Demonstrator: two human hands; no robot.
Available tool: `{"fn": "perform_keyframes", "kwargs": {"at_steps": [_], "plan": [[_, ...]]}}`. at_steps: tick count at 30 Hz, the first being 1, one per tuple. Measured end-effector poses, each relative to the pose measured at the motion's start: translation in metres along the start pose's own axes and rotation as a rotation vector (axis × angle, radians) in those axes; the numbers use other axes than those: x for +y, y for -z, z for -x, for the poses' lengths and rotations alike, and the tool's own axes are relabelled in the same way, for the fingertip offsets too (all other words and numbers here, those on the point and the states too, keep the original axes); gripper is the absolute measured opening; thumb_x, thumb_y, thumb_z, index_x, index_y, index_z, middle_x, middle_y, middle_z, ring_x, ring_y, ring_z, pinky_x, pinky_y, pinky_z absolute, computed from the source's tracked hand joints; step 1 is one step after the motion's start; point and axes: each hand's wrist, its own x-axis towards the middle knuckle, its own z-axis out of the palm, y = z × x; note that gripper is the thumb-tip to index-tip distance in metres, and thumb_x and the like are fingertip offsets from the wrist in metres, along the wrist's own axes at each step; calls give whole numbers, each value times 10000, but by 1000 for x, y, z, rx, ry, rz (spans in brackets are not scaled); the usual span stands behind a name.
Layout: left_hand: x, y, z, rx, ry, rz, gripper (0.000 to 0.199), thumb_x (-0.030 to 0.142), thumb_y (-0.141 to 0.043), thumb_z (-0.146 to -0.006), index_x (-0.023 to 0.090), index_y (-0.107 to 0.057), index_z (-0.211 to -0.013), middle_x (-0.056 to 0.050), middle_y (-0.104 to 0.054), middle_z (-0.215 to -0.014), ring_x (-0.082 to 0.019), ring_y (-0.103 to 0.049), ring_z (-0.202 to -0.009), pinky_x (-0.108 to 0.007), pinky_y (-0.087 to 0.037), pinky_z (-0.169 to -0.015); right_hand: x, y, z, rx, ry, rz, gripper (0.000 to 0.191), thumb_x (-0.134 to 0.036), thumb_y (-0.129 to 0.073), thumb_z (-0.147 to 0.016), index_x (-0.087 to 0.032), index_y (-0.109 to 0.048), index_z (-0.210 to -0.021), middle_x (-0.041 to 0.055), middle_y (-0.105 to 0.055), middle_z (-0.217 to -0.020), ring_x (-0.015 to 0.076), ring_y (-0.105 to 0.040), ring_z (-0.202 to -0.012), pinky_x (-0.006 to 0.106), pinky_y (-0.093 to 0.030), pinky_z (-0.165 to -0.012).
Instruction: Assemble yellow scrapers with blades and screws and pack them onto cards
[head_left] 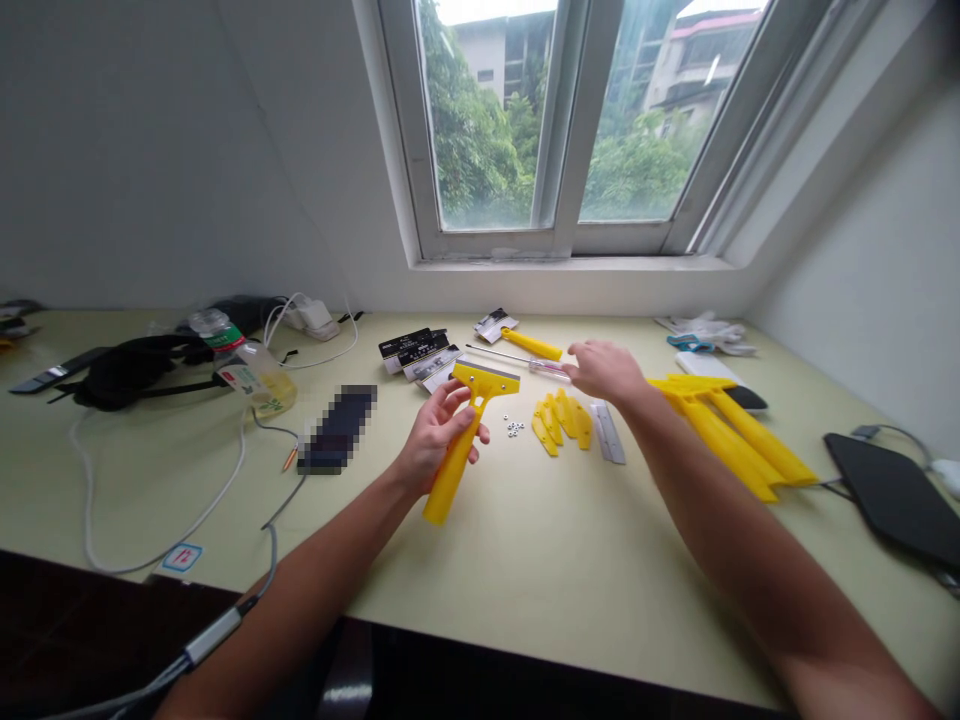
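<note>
My left hand [444, 432] is wrapped around the yellow handle of a scraper [457, 460], held tilted above the table with its wide head up and a grey blade strip along the top edge. My right hand [606, 370] is closed at the handle end of a screwdriver [550, 369]; its fingertips are partly hidden. The screwdriver's thin shaft points left. Between the hands lie small nuts [513, 427], several flat yellow plates [561, 420] and grey metal blades [607, 434].
Several yellow scraper handles [731, 430] lie to the right, near a black phone-like slab [896, 495]. Behind are black packages [420, 350] and another yellow-handled tool [531, 344]. A bottle [251, 365], a dark blurred-out object [337, 430] and cables stand or lie left.
</note>
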Motion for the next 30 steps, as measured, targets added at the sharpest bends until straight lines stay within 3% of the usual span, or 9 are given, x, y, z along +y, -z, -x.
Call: {"fn": "perform_keyframes", "kwargs": {"at_steps": [2, 5, 12, 18, 21, 23, 26, 28, 30], "plan": [[1, 2, -2, 4, -9, 7, 440, 310, -685, -814, 255, -480, -1199, -104, -451, -1323, -113, -659, -656, -197, -492, -427, 22, -9, -9, -84, -65, 38, 345, -352, -548, -854, -117, -679, -1069, 208, -669, -1105, 327, -603, -1047, 419, -454, -828], [1, 3, -2, 7, -16, 11, 446, 302, -687, -813, 258, -487, -1210, -106, -453, -1334, -114, -663, -660, -199, -501, -436, 39, -21, -17, -155, -78, 46, 328, -362, -521, -861, -178, -674, -1085, 143, -685, -1099, 273, -622, -1007, 354, -456, -779], [-3, 4, -2, -3, -16, 28, 435, 290, -699, -805, 268, -511, -1197, -107, -456, -1333, -114, -668, -640, -187, -496, -422, 33, -37, -21, -136, -72, 30, 348, -398, -521, -860, -231, -622, -1148, 125, -653, -1165, 272, -608, -1031, 353, -450, -776], [-2, 3, -1, -1, -3, 47, 396, 285, -708, -797, 253, -522, -1145, -97, -462, -1317, -116, -668, -634, -187, -493, -413, 30, -26, -19, -49, -35, -64, 335, -427, -425, -916, -176, -600, -1052, 165, -675, -1046, 283, -639, -933, 365, -471, -745], [-2, 2, -1, 3, 8, 49, 418, 289, -719, -785, 248, -517, -1149, -95, -464, -1301, -119, -670, -639, -191, -497, -416, 26, -16, -16, 78, -12, -168, 398, -440, -309, -962, -168, -482, -1196, 155, -673, -1039, 250, -657, -899, 353, -494, -744], [-2, 1, 0, 2, 19, 41, 436, 297, -723, -780, 245, -513, -1158, -93, -473, -1274, -123, -671, -640, -197, -500, -419, 22, -12, -14, 220, 37, -383, 396, -453, -317, -966, -179, -397, -1240, 123, -675, -1018, 212, -678, -792, 333, -525, -669], [-2, 1, -1, 2, 30, 28, 438, 304, -717, -784, 239, -508, -1163, -92, -480, -1243, -129, -672, -637, -204, -501, -419, 14, -8, -11, 485, 179, -785, 359, -503, -397, -943, -223, -371, -1165, 94, -651, -1106, 150, -671, -634, 275, -520, -485], [-3, 2, -1, 4, 31, 28, 437, 300, -711, -788, 239, -502, -1166, -95, -475, -1246, -131, -672, -634, -207, -500, -418, 8, -1, -7, 660, 270, -913, 311, -497, -433, -940, -244, -370, -1109, 75, -655, -1110, 115, -647, -573, 234, -484, -422], [-3, 2, -2, 12, 26, 37, 439, 295, -711, -787, 238, -499, -1167, -100, -472, -1253, -131, -671, -630, -208, -496, -415, 3, 13, 0, 837, 343, -987, 260, -465, -446, -949, -251, -376, -1081, 44, -684, -990, 98, -611, -510, 213, -448, -392]]}}
